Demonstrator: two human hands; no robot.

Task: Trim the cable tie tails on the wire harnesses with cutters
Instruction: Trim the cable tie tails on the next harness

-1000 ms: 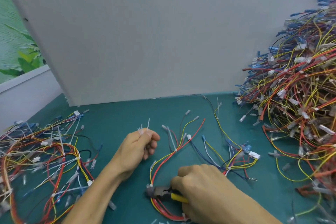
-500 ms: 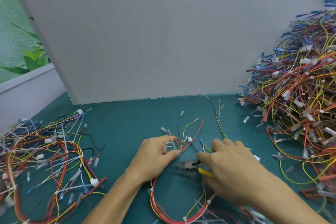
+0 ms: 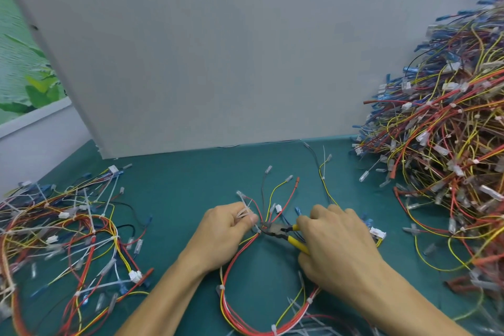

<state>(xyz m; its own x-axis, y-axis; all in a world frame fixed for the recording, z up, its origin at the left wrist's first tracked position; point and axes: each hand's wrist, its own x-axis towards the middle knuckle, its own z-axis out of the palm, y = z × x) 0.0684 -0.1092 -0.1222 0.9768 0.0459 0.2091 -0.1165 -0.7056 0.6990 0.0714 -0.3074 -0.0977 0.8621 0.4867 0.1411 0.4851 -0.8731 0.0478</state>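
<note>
- clearly mid-job: one harness lies looped on the tabletop in front of the person. the ties lower on its red loop look short already, so the trimming seems to have reached its upper end.
- the left hand pinches a bunch of white cable tie tails between thumb and curled fingers, just where the wires fan out.
- the right hand is clamped round the yellow handles of the cutters. their nose touches the bundle right beside the left thumb, jaws nearly together, though whether they bite a tail i cannot tell.
- the two hands sit close, with the harness between and below them.
- much looks left to do: the small heap on the left shows long white tails, and the big heap on the right is too tangled to judge.
</note>
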